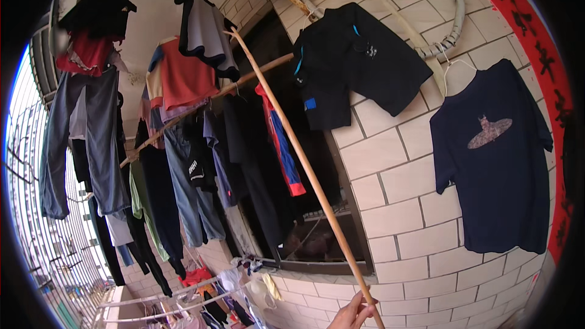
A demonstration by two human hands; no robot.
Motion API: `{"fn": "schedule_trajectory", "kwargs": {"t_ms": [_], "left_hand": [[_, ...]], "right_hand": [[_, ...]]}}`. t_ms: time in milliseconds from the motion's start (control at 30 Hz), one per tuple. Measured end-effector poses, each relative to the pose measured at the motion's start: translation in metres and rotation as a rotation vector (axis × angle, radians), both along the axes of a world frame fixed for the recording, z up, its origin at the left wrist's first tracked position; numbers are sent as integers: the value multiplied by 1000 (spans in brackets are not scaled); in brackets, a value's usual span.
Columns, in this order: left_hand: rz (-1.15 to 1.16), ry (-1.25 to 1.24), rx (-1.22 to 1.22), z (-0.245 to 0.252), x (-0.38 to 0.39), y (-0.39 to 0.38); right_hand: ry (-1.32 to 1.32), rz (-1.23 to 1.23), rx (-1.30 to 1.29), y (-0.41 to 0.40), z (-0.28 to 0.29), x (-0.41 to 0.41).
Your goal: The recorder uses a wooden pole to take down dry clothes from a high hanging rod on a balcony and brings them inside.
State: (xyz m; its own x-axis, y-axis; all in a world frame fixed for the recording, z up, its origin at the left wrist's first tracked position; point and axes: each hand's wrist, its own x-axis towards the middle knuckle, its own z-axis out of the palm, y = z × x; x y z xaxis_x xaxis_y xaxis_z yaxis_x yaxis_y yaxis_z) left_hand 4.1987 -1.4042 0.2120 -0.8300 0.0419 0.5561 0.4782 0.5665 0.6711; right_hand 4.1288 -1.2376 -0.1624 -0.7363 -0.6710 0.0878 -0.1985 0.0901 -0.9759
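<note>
My left hand (352,313), at the bottom edge, grips a long wooden pole (299,151) from its left side. The pole slants up and left to a forked tip beside a grey sleeveless top with dark trim (201,27); whether they touch is unclear. My right hand is out of view. Black shorts with blue accents (361,64) hang right of the pole. Farther right, a navy T-shirt with a printed figure (496,160) hangs from a white hanger (450,71). A red and blue garment (283,146) hangs just left of the pole's middle.
A wooden rail (260,71) crosses beneath the grey top, with jeans (189,183) and dark clothes below. Grey trousers (96,137) hang near the window bars (27,201). A lower rack (183,290) holds small laundry. Beige wall tiles (397,210) border a dark window (315,237).
</note>
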Motion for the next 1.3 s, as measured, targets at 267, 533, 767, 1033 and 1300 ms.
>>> {"fn": "schedule_trajectory", "kwargs": {"t_ms": [267, 533, 767, 1033, 1300], "left_hand": [[216, -57, -262, -123, 47, -105], [461, -470, 124, -174, 234, -174], [156, -805, 375, -150, 320, -143], [63, -577, 580, -143, 287, -113], [102, -439, 488, -137, 293, -98]], "right_hand": [[250, -243, -409, -48, 204, -20], [379, -185, -483, -67, 353, -62], [393, -112, -667, -75, 472, -82], [399, 68, -772, -148, 555, -75], [384, 55, -807, -198, 573, -49]]}}
